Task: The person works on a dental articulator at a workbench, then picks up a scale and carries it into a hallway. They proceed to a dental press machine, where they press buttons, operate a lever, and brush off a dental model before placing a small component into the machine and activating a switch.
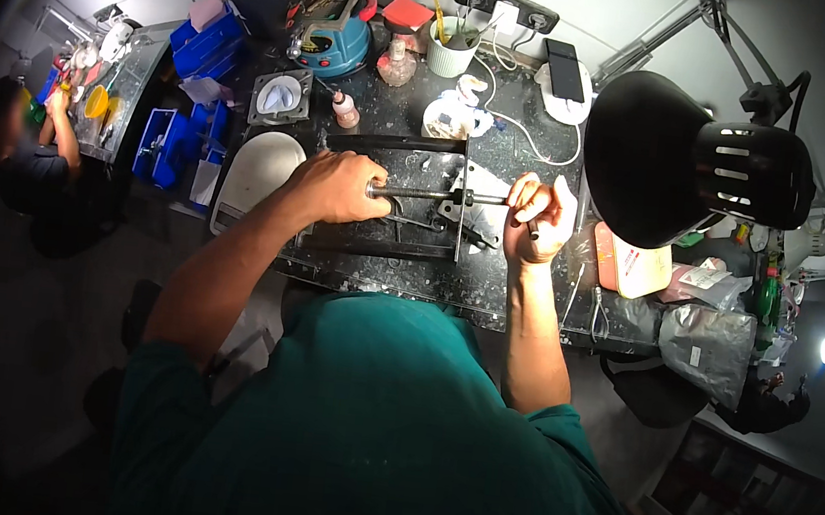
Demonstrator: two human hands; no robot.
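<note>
A black metal screw press [458, 232] lies on its side on the speckled dark bench, its two long bars running left to right. A threaded screw rod [419, 194] passes through its crossbar. My left hand [339, 188] is closed around the rod's left end, between the two bars; what lies under the palm is hidden. At the rod's right end, my right hand [540, 219] has its fingers curled around the short cross handle [534, 230]. Thin black metal rods and a pale plate [485, 190] show beneath and beside the frame.
A black desk lamp [644, 159] hangs over the right side. Behind the press stand a bowl of white pieces [444, 120], a tool cup [450, 58], a small bottle [345, 110] and a blue machine [336, 48]. Blue bins [165, 146] sit left. Another person [32, 147] works far left.
</note>
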